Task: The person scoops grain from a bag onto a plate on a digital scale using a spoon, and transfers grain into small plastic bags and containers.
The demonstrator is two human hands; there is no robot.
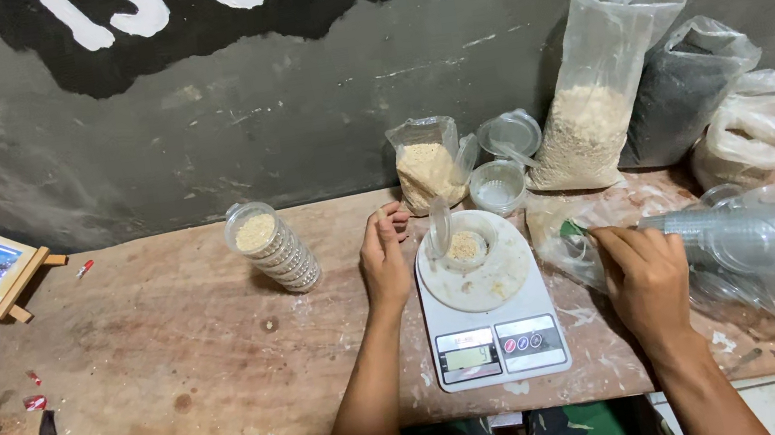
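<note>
Clear cup (pixel 466 249) sits just beside left hand (pixel 384 258).

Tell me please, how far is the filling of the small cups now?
Done: a stack of filled lidded cups lies on the table. In hand: an open cup of grain sits on the scale; the left hand rests beside it, the right hand reaches into the bag of empty cups. Left: those empties.

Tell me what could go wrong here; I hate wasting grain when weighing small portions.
The small cup of grain sits open on the scale, with the left hand right beside it; a nudge could tip it. The leaning stack of filled cups might roll. The right hand reaching into the bag could drag it against the scale.
</note>
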